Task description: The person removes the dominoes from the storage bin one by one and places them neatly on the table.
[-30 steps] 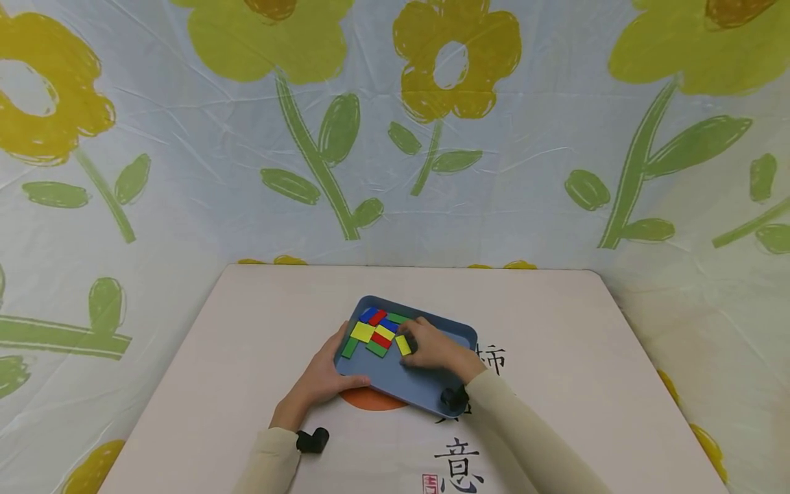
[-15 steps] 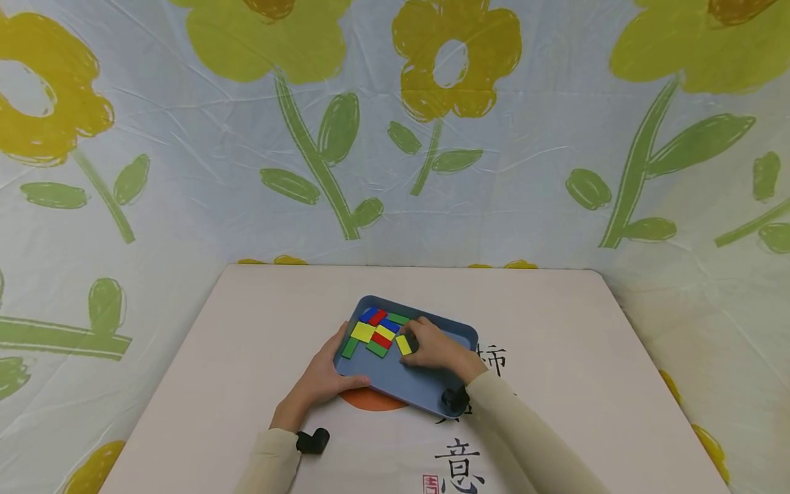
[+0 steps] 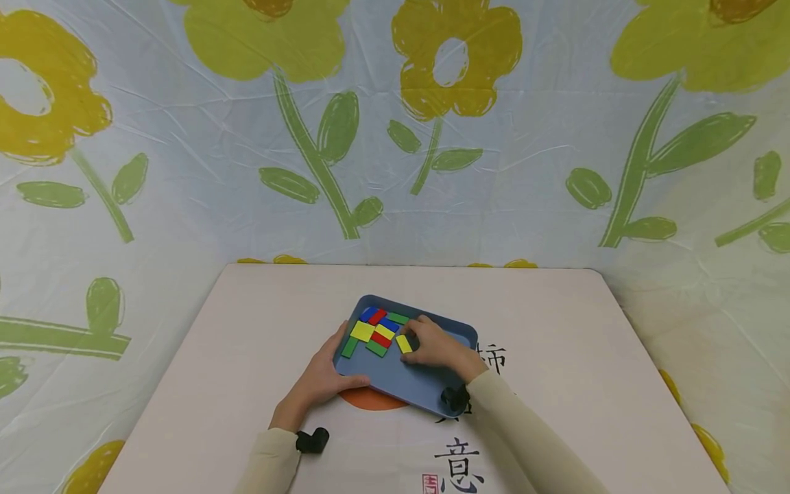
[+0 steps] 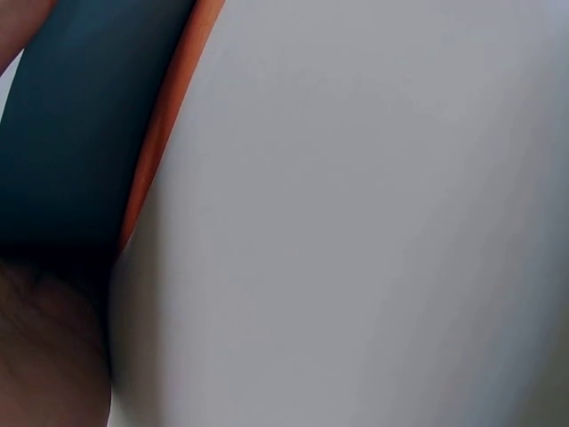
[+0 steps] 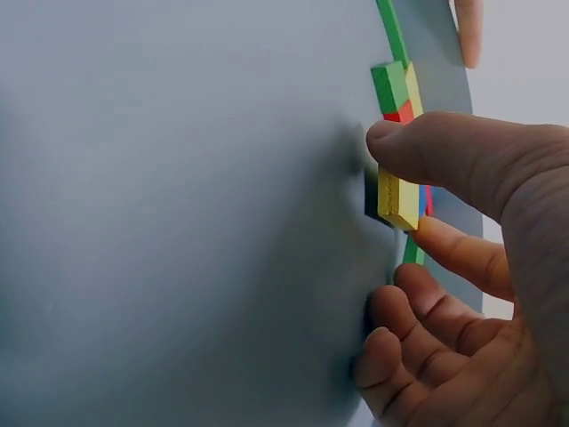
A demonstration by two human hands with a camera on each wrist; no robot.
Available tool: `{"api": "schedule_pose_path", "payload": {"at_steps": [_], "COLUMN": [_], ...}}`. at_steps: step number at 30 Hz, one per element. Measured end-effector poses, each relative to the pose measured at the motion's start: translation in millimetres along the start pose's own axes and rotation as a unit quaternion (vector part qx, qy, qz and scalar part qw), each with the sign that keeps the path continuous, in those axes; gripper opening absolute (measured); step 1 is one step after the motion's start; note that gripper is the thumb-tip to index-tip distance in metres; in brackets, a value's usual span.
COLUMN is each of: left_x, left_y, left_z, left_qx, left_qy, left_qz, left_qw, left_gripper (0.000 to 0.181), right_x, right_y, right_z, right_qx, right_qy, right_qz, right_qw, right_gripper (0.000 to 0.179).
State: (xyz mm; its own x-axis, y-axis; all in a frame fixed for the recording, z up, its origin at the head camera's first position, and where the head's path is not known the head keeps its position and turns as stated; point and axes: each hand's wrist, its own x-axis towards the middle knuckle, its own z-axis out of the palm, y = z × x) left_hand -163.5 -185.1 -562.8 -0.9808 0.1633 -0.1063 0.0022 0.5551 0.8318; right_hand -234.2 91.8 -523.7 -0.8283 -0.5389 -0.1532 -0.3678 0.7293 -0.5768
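- The counter (image 3: 555,322) is pale pink with rounded far corners; black brushed characters (image 3: 458,465), a red seal print (image 3: 430,484) and an orange patch (image 3: 376,400) mark its near part.
- Behind it and at both sides hangs pale, creased sheeting (image 3: 512,213), glossy in places, printed with yellow flowers (image 3: 416,38) and green stems and leaves.
- A shallow blue-grey tray (image 3: 426,387), smooth, with rounded corners and a low wall, lies askew on the counter, partly over the orange patch.
- At the tray's far left sits a close cluster of flat-faced, straight-edged blocks (image 3: 363,332) in blue, red, yellow and green.
- A separate yellow block (image 3: 404,344), small and oblong with a speckled end face in the right wrist view, is inside the tray's outline, just right of the cluster; whether it touches the tray floor I cannot tell.
- The right hand (image 3: 435,346) has its grip pinching this yellow block between thumb and index finger.
- The left hand (image 3: 321,374) has its grip spread around the tray's left corner, thumb along the near rim.
- Both arms wear plain cream sleeves (image 3: 531,425).
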Motion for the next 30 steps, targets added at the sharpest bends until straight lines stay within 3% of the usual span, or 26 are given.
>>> {"api": "schedule_pose_path", "payload": {"at_steps": [18, 30], "left_x": [0.0, -0.4], "left_y": [1.5, 2.3], "left_z": [-1.0, -0.6], "left_qx": [-0.002, -0.006], "left_qy": [-0.009, -0.012], "left_qz": [-0.004, -0.002], "left_qw": [0.9999, 0.9999], "left_gripper": [0.126, 0.125], "right_x": [-8.2, -21.3], "right_y": [9, 26], "right_z": [-33, -60], "right_qx": [0.054, 0.067], "right_qy": [0.051, 0.090], "right_qz": [-0.010, 0.018], "right_qw": [0.9971, 0.9935], "right_gripper": [0.048, 0.051]}}
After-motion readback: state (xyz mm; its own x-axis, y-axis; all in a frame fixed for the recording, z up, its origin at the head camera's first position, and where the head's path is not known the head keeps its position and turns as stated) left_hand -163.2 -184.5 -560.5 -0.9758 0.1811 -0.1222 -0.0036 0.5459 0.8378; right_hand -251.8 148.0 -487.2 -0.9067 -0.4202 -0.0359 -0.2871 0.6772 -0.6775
